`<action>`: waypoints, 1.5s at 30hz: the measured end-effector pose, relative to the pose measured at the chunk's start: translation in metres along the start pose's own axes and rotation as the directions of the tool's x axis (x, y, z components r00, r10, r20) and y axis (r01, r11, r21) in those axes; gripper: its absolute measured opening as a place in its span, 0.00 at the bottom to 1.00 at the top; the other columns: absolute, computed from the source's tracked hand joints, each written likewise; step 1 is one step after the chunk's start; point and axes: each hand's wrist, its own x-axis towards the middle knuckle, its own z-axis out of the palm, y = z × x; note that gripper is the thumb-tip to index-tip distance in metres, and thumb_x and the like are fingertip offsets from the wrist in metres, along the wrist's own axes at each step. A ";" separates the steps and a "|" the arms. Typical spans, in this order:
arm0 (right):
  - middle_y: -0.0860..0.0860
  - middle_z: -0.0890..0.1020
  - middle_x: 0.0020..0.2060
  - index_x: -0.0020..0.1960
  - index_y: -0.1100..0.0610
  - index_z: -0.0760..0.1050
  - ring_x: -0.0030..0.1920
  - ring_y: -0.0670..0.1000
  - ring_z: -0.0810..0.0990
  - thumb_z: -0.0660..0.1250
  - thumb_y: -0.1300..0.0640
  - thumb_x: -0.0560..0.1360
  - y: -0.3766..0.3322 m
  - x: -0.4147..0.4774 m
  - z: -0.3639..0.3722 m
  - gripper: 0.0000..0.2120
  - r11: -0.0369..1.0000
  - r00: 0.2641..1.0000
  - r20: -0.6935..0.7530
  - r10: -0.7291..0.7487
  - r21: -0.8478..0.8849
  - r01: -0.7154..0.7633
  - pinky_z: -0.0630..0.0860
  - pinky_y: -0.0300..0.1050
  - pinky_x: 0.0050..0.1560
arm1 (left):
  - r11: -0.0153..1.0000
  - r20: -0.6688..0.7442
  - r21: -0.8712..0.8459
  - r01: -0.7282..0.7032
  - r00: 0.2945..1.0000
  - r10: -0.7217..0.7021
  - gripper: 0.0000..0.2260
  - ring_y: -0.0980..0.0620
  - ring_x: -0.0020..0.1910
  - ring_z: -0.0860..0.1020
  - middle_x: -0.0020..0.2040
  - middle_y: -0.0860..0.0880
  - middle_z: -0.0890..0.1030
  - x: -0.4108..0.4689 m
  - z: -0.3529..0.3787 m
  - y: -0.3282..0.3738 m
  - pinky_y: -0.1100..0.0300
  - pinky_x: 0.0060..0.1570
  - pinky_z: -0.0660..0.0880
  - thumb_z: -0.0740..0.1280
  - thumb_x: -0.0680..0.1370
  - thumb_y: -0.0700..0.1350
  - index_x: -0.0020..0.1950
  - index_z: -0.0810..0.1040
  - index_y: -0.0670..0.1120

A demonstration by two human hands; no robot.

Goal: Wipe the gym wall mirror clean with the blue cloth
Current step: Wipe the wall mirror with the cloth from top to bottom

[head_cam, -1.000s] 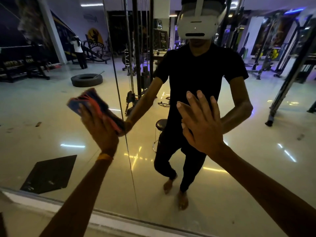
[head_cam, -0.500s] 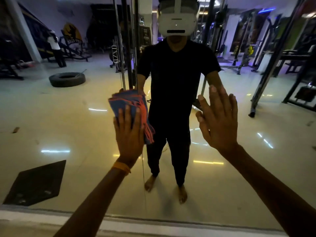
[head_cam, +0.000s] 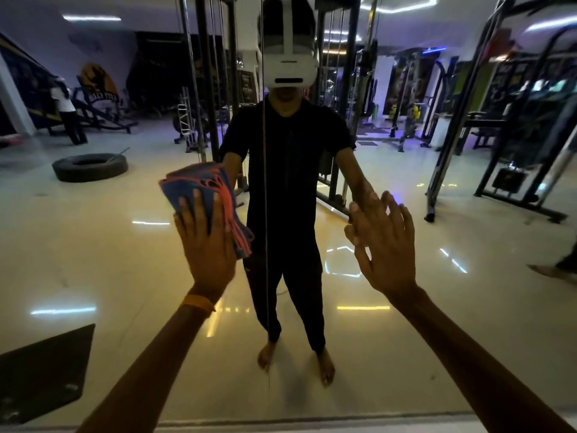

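the grip of the left hand (head_cam: 206,245) is a flat one: fingers straight and together, palm pressing the folded blue cloth (head_cam: 195,187) against the mirror (head_cam: 93,260), nothing curled round it that i can see. the cloth, edged in orange-red, sticks out above the fingertips and past the right side of the hand, just left of the vertical seam (head_cam: 265,220) between two mirror panes. a second ago the hand leaned to the left with the cloth pointing up and away from the seam; half a second ago it had swung upright, and now it sits upright with the cloth close beside the seam. that reads as a sweeping stroke working the left pane towards the join, so wiping is under way rather than finished. an orange wristband (head_cam: 199,303) sits on the left wrist. the right hand (head_cam: 385,245) holds nothing, fingers spread and loose, fingertips seemingly on the right pane as a brace, much as before. in the glass the person's reflection (head_cam: 287,157) now stands across the seam, with a tyre (head_cam: 90,167) on the gym floor behind.
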 end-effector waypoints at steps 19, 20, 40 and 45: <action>0.59 0.62 0.81 0.79 0.57 0.65 0.82 0.61 0.57 0.65 0.55 0.81 -0.027 0.077 0.001 0.27 1.000 0.994 -0.108 -0.015 -0.009 0.014 0.56 0.67 0.79 | 0.857 0.110 0.112 -0.503 0.863 0.493 0.36 0.42 0.84 0.41 0.84 0.44 0.55 0.067 0.016 0.076 0.40 0.82 0.42 0.63 0.84 0.53 0.85 0.45 0.50; 0.59 0.62 0.81 0.79 0.57 0.65 0.82 0.60 0.56 0.65 0.55 0.81 -0.024 0.077 -0.001 0.27 0.999 0.994 -0.100 -0.035 -0.019 0.034 0.56 0.67 0.79 | 0.802 0.150 0.148 -0.579 0.815 0.560 0.39 0.43 0.84 0.41 0.83 0.44 0.55 0.067 0.017 0.071 0.41 0.82 0.43 0.66 0.83 0.52 0.85 0.46 0.49; 0.59 0.62 0.81 0.78 0.61 0.67 0.82 0.59 0.55 0.57 0.53 0.84 -0.026 0.103 -0.009 0.24 0.999 0.989 -0.149 -0.013 0.028 0.018 0.54 0.66 0.79 | 0.856 0.031 0.140 -0.497 0.867 0.498 0.26 0.44 0.83 0.46 0.82 0.42 0.57 0.141 -0.014 0.027 0.42 0.82 0.42 0.51 0.88 0.54 0.85 0.47 0.50; 0.58 0.59 0.82 0.80 0.58 0.65 0.82 0.60 0.55 0.57 0.51 0.85 -0.022 0.084 0.000 0.25 0.999 0.992 -0.121 -0.019 -0.036 0.015 0.55 0.68 0.78 | 0.855 0.123 0.104 -0.508 0.860 0.496 0.26 0.43 0.84 0.43 0.85 0.43 0.46 0.079 0.000 0.029 0.41 0.82 0.42 0.47 0.89 0.55 0.85 0.46 0.49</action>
